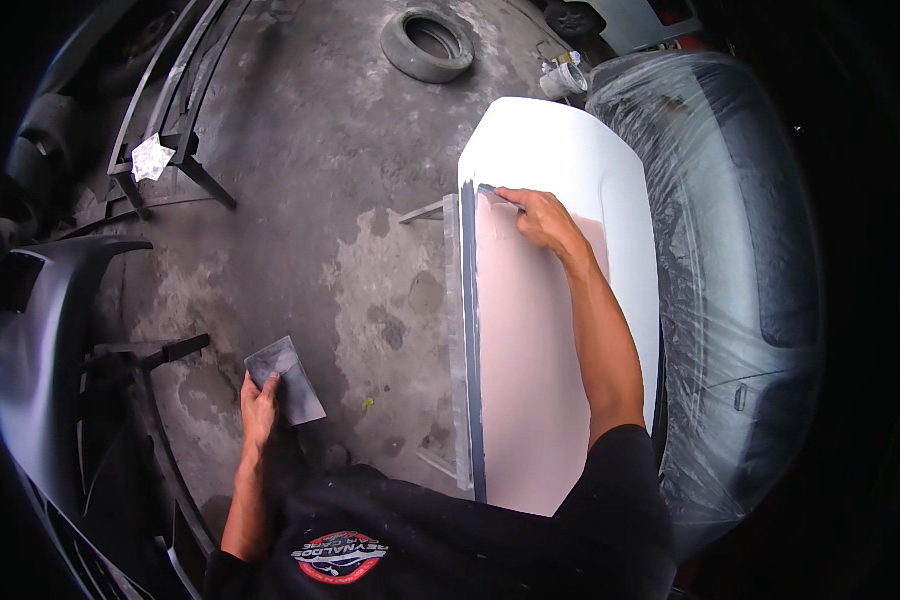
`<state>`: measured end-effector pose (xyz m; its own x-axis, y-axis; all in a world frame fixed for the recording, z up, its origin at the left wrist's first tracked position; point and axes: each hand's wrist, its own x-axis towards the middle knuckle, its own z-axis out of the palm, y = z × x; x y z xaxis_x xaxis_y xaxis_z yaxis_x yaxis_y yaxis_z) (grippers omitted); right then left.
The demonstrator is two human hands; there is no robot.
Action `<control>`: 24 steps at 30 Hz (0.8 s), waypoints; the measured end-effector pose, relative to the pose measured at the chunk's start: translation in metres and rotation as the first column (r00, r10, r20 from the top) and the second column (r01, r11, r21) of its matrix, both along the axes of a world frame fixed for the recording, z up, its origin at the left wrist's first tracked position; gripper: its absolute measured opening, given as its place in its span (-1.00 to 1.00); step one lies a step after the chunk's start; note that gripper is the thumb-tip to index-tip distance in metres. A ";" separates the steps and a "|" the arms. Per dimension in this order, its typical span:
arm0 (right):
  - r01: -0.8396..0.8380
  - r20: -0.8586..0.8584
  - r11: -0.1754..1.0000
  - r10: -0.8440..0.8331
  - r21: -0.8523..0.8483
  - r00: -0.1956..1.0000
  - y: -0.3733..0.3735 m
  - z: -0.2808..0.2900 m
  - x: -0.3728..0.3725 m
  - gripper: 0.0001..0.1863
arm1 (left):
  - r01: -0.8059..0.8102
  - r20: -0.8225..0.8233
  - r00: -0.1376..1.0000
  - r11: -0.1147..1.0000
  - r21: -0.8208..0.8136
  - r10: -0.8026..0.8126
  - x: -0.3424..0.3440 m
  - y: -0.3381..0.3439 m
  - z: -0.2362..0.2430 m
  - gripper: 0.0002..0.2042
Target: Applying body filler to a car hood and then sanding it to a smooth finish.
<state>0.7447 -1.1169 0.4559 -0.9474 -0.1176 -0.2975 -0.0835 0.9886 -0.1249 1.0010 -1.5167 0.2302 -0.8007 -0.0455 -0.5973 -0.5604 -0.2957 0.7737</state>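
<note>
A white car body panel [560, 140], with a broad dull pink patch [530, 340], lies in front of me to the right. A dark grey band [473, 360] runs along its left edge. My right hand [545, 218] is closed on a small dark putty spreader [488, 191], index finger stretched along it. The spreader touches the panel near the far end of the grey band. Away from the panel, low on the left, my left hand [261, 405] grips a thin rectangular grey plate [295, 390], its thumb on top. Smears mark the plate's face.
A metal stand [452, 300] supports the panel. Right of it is a car [720, 250] under clear plastic sheeting. A tyre [427, 48] and a bucket [564, 80] are farther off. On the left are a metal frame [185, 90] and a dark bumper-like part [50, 370].
</note>
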 end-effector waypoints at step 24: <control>-0.169 0.038 0.978 0.165 0.124 0.986 -0.002 -0.024 0.270 -0.42 | 0.037 -0.121 0.992 0.999 -0.035 -0.041 0.134 0.015 0.029 -0.70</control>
